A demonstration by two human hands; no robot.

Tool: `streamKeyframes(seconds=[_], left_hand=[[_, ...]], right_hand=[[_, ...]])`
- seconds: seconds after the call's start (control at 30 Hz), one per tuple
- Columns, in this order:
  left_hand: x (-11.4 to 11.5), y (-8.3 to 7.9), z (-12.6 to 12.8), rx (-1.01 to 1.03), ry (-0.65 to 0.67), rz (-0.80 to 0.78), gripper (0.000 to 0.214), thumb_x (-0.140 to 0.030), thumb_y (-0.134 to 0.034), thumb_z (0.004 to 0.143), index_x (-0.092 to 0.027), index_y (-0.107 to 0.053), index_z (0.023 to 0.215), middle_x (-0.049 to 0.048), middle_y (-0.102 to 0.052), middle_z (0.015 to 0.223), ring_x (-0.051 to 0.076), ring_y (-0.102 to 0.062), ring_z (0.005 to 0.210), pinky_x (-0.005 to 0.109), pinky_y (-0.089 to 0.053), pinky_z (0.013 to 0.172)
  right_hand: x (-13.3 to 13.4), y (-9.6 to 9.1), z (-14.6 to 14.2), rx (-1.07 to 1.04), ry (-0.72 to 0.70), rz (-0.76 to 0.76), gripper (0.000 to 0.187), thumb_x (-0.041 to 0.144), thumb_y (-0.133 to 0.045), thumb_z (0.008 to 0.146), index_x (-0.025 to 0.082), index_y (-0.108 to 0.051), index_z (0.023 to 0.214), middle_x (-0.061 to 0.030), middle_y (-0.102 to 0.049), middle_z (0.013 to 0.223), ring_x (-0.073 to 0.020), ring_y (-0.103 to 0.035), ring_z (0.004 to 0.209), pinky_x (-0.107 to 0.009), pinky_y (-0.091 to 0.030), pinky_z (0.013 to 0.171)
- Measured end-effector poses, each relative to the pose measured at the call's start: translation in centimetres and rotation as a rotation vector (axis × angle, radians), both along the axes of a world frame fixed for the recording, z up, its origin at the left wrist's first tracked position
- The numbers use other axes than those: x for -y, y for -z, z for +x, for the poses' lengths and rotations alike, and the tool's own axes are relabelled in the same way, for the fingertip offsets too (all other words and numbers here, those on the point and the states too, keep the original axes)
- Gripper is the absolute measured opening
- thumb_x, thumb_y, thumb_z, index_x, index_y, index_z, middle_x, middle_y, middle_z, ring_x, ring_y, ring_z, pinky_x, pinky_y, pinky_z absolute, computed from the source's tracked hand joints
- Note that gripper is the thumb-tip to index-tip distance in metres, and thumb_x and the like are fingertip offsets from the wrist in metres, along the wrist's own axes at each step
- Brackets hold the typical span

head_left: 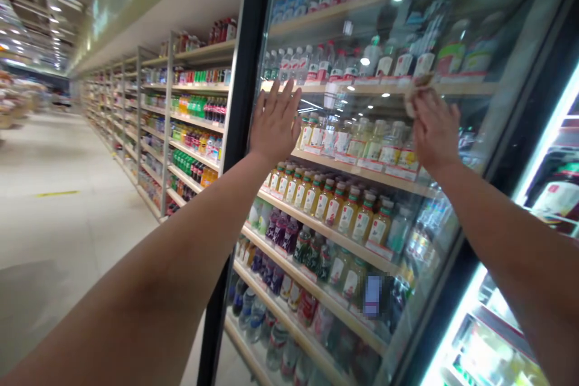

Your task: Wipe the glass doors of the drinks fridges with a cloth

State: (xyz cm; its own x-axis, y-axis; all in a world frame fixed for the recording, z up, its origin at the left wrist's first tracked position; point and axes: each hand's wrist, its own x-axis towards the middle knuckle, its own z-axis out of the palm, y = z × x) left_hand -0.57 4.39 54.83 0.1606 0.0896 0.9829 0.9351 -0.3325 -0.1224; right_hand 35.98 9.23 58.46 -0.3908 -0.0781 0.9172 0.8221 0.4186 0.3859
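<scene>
A tall glass door with a black frame (244, 81) stands tilted across my view, with bottles showing through its pane. My left hand (275, 123) lies against the glass near the door's left edge, fingers stretched and spread, holding nothing. Further right, my right hand (435, 129) presses a crumpled pale cloth (411, 99) to the pane at about the same height. The fingers are bent over the cloth, and part of it is hidden beneath them. Ceiling lights reflect in the glass.
Behind the glass are shelves with rows of yellow drink bottles (325, 198). Drink shelves (196, 117) run away along the left, beside a pale floor (85, 235) with a yellow strip (58, 193). At right, a lit cooler (502, 338) holds more drinks.
</scene>
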Motion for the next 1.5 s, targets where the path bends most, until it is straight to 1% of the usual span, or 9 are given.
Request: streamKeyframes(seconds=[0.3, 0.47, 0.6, 0.8, 0.9, 1.07, 1.27, 1.4, 1.5], left_hand=[[-0.6, 0.1, -0.4, 0.006, 0.022, 0.017, 0.061, -0.041, -0.037, 0.102, -0.028, -0.034, 0.162, -0.0007, -0.026, 0.17, 0.026, -0.012, 0.16, 0.054, -0.009, 0.132], [-0.4, 0.1, -0.2, 0.014, 0.024, 0.009, 0.062, -0.042, -0.037, 0.102, -0.027, -0.034, 0.162, -0.0004, -0.026, 0.169, 0.026, -0.011, 0.16, 0.053, -0.007, 0.132], [0.1, 0.1, 0.1, 0.024, -0.02, -0.037, 0.062, -0.045, -0.032, 0.103, -0.026, -0.034, 0.162, -0.0001, -0.024, 0.17, 0.024, -0.01, 0.16, 0.05, -0.007, 0.133], [-0.6, -0.2, -0.3, 0.022, -0.027, -0.119, 0.068, -0.056, -0.027, 0.105, -0.022, -0.023, 0.164, -0.0068, -0.009, 0.173, 0.021, 0.003, 0.161, 0.048, 0.007, 0.133], [-1.4, -0.3, -0.6, -0.008, 0.027, -0.116, 0.071, -0.06, -0.029, 0.105, -0.022, -0.019, 0.164, -0.012, -0.003, 0.173, 0.021, 0.008, 0.159, 0.049, 0.012, 0.132], [-2.1, -0.2, -0.9, -0.002, 0.102, -0.089, 0.074, -0.066, -0.029, 0.102, -0.028, -0.017, 0.164, -0.0193, -0.011, 0.17, 0.021, 0.011, 0.159, 0.046, 0.019, 0.13], [-2.9, 0.0, -0.7, 0.007, -0.108, -0.009, 0.069, -0.061, -0.015, 0.104, -0.026, -0.017, 0.163, -0.0192, 0.004, 0.171, 0.02, 0.005, 0.159, 0.039, 0.013, 0.131], [-2.7, -0.2, -0.7, 0.014, -0.042, -0.064, 0.073, -0.067, -0.015, 0.103, -0.025, -0.017, 0.163, -0.0171, 0.002, 0.172, 0.022, 0.008, 0.16, 0.042, 0.021, 0.129], [-1.6, -0.1, -0.6, 0.0, -0.005, -0.073, 0.074, -0.064, -0.018, 0.104, -0.02, -0.023, 0.163, -0.0074, -0.007, 0.173, 0.025, 0.002, 0.161, 0.05, 0.011, 0.132]], right_hand=[[-0.5, 3.2, 4.5, 0.132, -0.028, -0.052, 0.053, 0.031, -0.038, 0.104, 0.028, -0.048, 0.155, -0.0044, -0.052, 0.156, -0.0293, -0.039, 0.152, -0.058, -0.037, 0.124], [-1.4, 3.4, 6.3, -0.16, -0.082, 0.067, 0.062, 0.031, -0.035, 0.103, 0.05, -0.025, 0.162, 0.0112, -0.034, 0.165, -0.0331, -0.033, 0.154, -0.061, -0.034, 0.125], [-0.9, 6.1, 5.3, -0.015, -0.081, 0.027, 0.068, 0.029, -0.041, 0.102, 0.055, -0.02, 0.16, 0.0151, -0.035, 0.164, -0.0308, -0.034, 0.153, -0.059, -0.036, 0.126], [-1.9, 5.1, 6.4, -0.139, -0.105, 0.038, 0.057, 0.036, -0.026, 0.107, 0.054, -0.021, 0.161, 0.0183, -0.027, 0.167, -0.0335, -0.029, 0.156, -0.06, -0.028, 0.128], [-1.8, 5.7, 5.4, -0.2, -0.076, 0.016, 0.057, 0.037, -0.022, 0.107, 0.047, -0.02, 0.163, 0.0161, -0.023, 0.169, -0.0377, -0.023, 0.157, -0.065, -0.024, 0.127], [0.1, 5.3, 1.6, 0.04, 0.013, -0.111, 0.057, 0.027, -0.03, 0.105, 0.029, -0.035, 0.161, 0.0003, -0.037, 0.166, -0.0275, -0.024, 0.158, -0.057, -0.029, 0.128], [0.0, 2.5, -1.0, -0.137, 0.056, -0.132, 0.061, 0.025, -0.03, 0.103, 0.036, -0.026, 0.164, 0.0066, -0.031, 0.168, -0.0265, -0.016, 0.161, -0.061, -0.021, 0.129], [0.9, 4.0, -3.4, 0.216, 0.053, -0.169, 0.061, 0.024, -0.035, 0.1, 0.031, -0.037, 0.16, 0.0043, -0.043, 0.162, -0.0245, -0.025, 0.158, -0.058, -0.027, 0.129], [1.2, 2.5, -3.8, 0.472, 0.033, -0.162, 0.054, 0.023, -0.037, 0.1, 0.029, -0.051, 0.151, 0.0045, -0.05, 0.158, -0.0196, -0.034, 0.155, -0.049, -0.03, 0.13]])
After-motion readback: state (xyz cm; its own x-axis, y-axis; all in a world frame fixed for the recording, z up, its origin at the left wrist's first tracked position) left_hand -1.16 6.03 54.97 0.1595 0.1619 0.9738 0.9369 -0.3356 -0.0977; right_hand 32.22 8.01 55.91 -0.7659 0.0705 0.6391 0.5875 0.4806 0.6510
